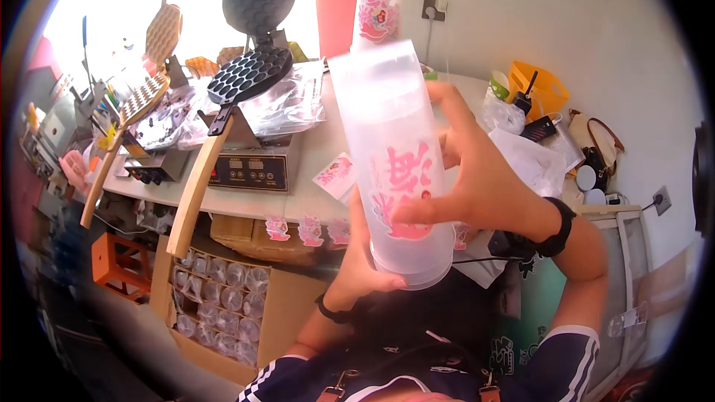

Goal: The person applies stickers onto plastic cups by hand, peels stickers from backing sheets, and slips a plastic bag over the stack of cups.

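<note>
A tall translucent plastic cup (391, 115), seemingly stacked with others, tilts in front of me above the table edge. My left hand (365, 264) is closed around its lower end, thumb near the rim. My right hand (473, 175) wraps the cup from the right, its thumb pressed on a pink sticker (402, 186) with printed characters. Behind the cup, a loose pink-and-white sticker (334, 173) lies on the table. Several similar stickers (310, 231) hang along the table's front edge. Another stickered cup stack (378, 11) stands upright at the back.
A black waffle iron (252, 74) stands raised at left, its wooden handle (195, 197) jutting past the table. Below sits an open carton (287, 305) of wrapped clear cups, beside an orange stool (119, 264). A yellow basket (547, 85) and a walkie-talkie (526, 97) are at right.
</note>
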`<state>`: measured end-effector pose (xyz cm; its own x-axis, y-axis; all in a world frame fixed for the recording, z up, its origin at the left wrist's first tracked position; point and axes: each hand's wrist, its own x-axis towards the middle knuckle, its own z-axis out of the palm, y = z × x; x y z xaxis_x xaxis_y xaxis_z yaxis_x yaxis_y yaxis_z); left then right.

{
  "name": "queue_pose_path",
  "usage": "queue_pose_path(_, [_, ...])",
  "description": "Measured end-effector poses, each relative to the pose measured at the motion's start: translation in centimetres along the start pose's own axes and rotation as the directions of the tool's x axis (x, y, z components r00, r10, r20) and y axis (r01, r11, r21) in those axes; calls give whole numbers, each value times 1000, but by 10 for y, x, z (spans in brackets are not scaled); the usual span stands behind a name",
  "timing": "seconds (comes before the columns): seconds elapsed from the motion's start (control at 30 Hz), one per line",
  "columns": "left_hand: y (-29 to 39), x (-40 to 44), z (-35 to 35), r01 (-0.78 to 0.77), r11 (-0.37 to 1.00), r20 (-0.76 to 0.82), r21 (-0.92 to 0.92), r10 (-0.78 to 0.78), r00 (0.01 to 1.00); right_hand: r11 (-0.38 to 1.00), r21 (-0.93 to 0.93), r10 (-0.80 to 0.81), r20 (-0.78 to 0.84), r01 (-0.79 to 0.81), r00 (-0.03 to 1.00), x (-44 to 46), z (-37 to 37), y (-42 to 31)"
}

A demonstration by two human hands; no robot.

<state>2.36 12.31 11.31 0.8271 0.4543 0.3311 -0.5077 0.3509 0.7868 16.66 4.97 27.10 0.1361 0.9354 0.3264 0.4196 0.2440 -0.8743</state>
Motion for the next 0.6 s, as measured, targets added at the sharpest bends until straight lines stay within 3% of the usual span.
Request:
queue_pose_path(0.03, [8,0,-2,-17,1000,-26,-16,17,1000,996,34,-81,-28,82,996,18,1,-8])
queue_pose_path(0.1, [12,-4,-4,24,1000,-44,17,-23,999,917,64,-374,-211,395,903,62,-17,-43])
queue_pose_path(0.17, [-6,-9,-19,24,999,-70,47,-21,997,858,-110,-505,-357,501,786,103,-43,-83])
queue_pose_path(0.23, [-23,-17,-30,30,996,-89,81,-23,996,737,-294,-674,-396,609,624,169,-93,-82])
queue_pose_path(0.3, [-33,-24,-34,40,998,-147,39,-33,989,815,-430,-567,-456,388,686,190,-91,-74])
queue_pose_path(0.4, [-30,-30,-34,49,996,-132,69,-40,990,779,-513,-591,-410,360,695,221,-103,-25])
queue_pose_path(0.47, [-27,-32,-35,33,994,-118,103,-21,993,828,-334,-526,-186,450,830,235,-116,10])
queue_pose_path(0.5, [-25,-33,-35,18,991,-103,133,-5,995,807,-309,-571,-185,504,800,234,-112,31])
queue_pose_path(0.57, [-29,-36,-42,35,989,-120,144,-18,993,873,-389,-421,-295,295,858,204,-95,54])
queue_pose_path(0.6, [-30,-37,-45,55,989,-128,135,-38,991,897,-431,-256,-333,95,908,181,-92,58])
